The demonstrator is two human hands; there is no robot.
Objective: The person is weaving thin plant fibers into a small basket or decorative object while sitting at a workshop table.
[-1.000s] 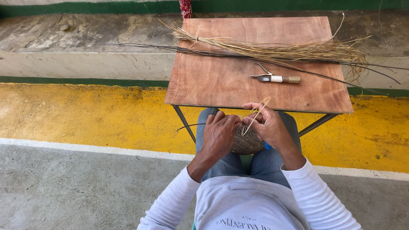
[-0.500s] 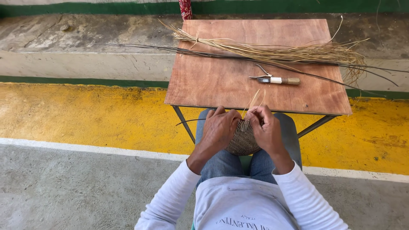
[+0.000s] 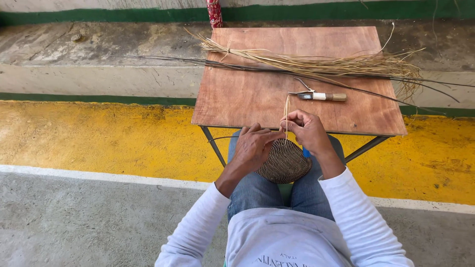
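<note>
I sit at a small wooden table (image 3: 247, 94) with a round woven piece (image 3: 286, 163), dark and tightly coiled, resting on my lap. My left hand (image 3: 253, 146) grips its left edge. My right hand (image 3: 308, 129) pinches a thin pale straw strand (image 3: 286, 111) that rises from the weave toward the table edge. Both hands are close together just below the table's near edge.
On the table lie a bundle of dry straw fibres (image 3: 326, 63), several long dark stems (image 3: 257, 66), and a small knife with a pale handle (image 3: 319, 96). A red post (image 3: 214, 12) stands behind the table. Yellow-painted floor and a concrete step surround it.
The woven piece has been turned so its round face shows. My right hand has shifted up and now holds the straw strand upright instead of slanted.
</note>
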